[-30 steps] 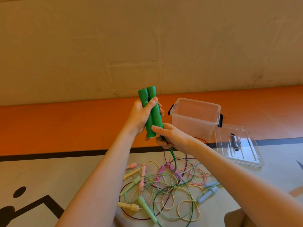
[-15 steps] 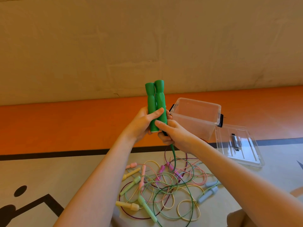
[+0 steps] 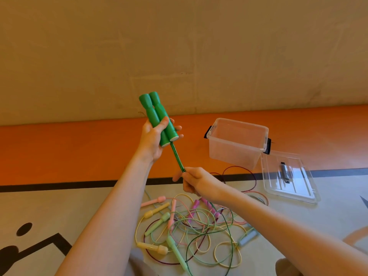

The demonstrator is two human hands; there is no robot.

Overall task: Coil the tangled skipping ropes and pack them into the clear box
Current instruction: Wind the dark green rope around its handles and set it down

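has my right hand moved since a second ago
Yes. The right hand has slid down the green rope, away from the green handles, and now sits below the clear box.

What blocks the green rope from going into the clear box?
The clear box is open, its lid lying beside it. But the green rope still trails into the tangled pile, uncoiled.
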